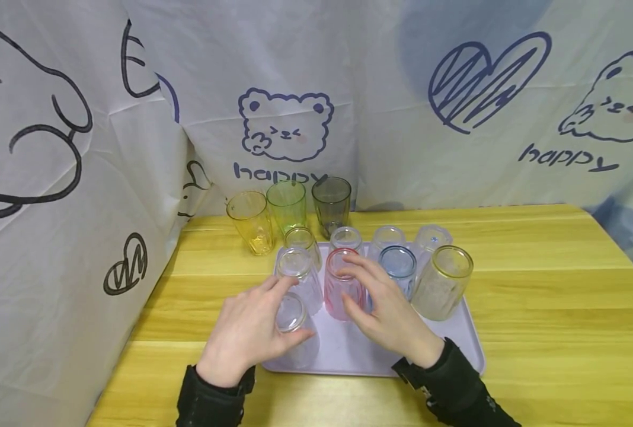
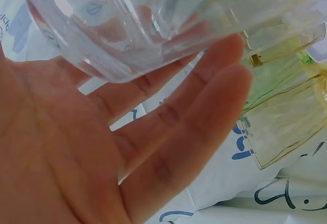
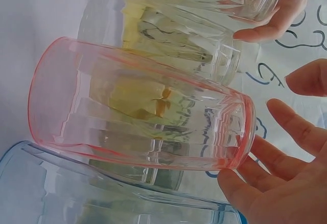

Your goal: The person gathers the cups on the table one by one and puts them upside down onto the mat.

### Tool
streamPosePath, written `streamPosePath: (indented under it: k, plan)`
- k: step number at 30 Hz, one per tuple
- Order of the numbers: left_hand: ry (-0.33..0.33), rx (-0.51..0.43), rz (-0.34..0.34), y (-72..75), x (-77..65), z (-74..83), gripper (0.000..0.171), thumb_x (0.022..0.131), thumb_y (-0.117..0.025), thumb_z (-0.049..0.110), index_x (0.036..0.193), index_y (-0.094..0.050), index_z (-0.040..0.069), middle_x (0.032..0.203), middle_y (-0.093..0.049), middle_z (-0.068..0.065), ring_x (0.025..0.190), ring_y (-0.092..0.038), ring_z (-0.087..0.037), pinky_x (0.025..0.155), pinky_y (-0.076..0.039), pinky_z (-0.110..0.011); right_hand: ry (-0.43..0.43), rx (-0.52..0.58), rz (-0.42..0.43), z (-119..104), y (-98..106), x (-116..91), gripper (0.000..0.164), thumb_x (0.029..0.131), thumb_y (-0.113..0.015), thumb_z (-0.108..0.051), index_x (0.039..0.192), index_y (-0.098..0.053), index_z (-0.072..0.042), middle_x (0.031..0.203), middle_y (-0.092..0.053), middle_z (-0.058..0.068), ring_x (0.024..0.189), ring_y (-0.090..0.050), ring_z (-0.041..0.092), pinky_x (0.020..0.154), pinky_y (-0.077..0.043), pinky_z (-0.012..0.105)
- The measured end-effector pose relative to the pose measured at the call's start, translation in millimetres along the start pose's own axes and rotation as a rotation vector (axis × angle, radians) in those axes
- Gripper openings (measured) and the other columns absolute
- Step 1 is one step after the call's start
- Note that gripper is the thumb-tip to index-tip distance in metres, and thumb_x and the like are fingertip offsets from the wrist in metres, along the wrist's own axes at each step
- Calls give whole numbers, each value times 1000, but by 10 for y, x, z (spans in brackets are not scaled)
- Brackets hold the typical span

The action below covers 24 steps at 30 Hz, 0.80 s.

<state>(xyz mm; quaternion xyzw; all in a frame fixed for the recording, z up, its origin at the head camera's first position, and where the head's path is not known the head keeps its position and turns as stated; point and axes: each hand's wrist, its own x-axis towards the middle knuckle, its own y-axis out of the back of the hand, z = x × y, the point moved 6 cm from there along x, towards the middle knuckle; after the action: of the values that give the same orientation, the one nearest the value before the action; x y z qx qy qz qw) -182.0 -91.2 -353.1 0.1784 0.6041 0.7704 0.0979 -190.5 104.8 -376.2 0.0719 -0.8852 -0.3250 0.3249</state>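
Observation:
An upside-down clear glass [image 1: 301,347] stands at the front left of a pale lilac tray [image 1: 356,359]. My left hand [image 1: 247,332] is around its upper left side, thumb and fingers spread; in the left wrist view the fingers extend beside the clear glass [image 2: 97,20]. At the pink glass [image 1: 343,302], also upside down, is my right hand [image 1: 386,305], its fingers loosely bent around the upturned base. The right wrist view shows the right fingertips [image 3: 230,180] close to the base of the pink glass [image 3: 138,147], thumb apart; contact is unclear.
More upside-down glasses crowd the tray, among them a blue glass [image 1: 399,267] and a yellowish glass [image 1: 444,284]. Behind the tray, a yellow glass [image 1: 249,222], a green glass [image 1: 287,204] and a dark grey glass [image 1: 331,204] stand upright near the cloth backdrop [image 1: 380,148].

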Motion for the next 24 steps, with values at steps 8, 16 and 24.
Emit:
streamPosePath:
  k: [8, 16, 24]
  plan:
    - [-69, 17, 128, 78, 42, -31, 67, 75, -75, 67, 121, -67, 19, 111, -72, 0, 72, -67, -18, 52, -49, -28, 24, 54, 43, -27, 22, 8, 33, 87, -69, -5, 120, -66, -8, 141, -58, 14, 135, -54, 32, 112, -46, 49]
    - [-121, -208, 337, 199, 85, -172, 44, 88, -73, 42, 120, -69, 11, 110, -72, -5, 83, -70, -18, 62, -57, -29, 61, 154, 122, -76, 71, 16, 31, 86, -67, 4, 115, -68, -7, 134, -63, 14, 129, -59, 29, 116, -41, 23]
    - [-68, -479, 541, 239, 125, -451, 27, 95, -66, 15, 120, -67, 4, 110, -71, -11, 95, -70, -27, 78, -63, -38, 73, 160, 152, -80, 35, 20, 30, 85, -67, 5, 112, -69, -7, 131, -65, 11, 125, -62, 28, 115, -41, 20]
